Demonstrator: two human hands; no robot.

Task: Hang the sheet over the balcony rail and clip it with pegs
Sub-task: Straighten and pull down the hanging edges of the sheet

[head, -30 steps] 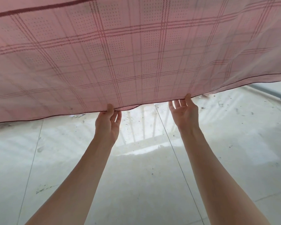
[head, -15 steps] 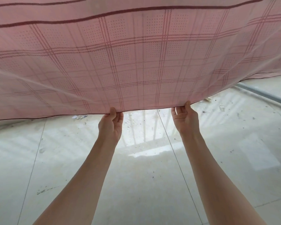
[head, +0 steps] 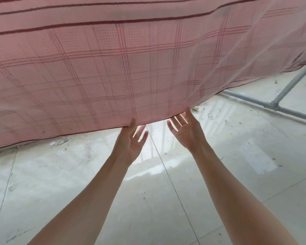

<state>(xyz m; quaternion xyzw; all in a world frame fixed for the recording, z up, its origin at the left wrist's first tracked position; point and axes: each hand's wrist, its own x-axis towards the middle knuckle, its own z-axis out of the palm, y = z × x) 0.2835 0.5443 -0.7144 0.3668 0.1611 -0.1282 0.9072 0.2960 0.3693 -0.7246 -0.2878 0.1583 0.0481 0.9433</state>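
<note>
A pink checked sheet [head: 148, 64] with dark red stripes fills the upper half of the head view and hangs in front of me, its lower hem curving across the middle. My left hand [head: 132, 142] is just under the hem, fingers spread and straight, thumb tip at the fabric edge. To its right, my right hand [head: 185, 131] is also spread open, palm toward me, with its fingertips at the hem. Neither hand holds the sheet. No pegs are visible, and the top of the sheet is out of frame.
A grey metal rail frame [head: 272, 103] with a pipe joint runs low at the right, partly behind the sheet. Below lies a pale tiled floor [head: 157, 200] with scattered bits of debris [head: 59, 142] near the hem.
Both hands gripped the sheet's lower hem before; now the fingers have opened and let it go. The view has shifted, showing the rail frame at the right.
</note>
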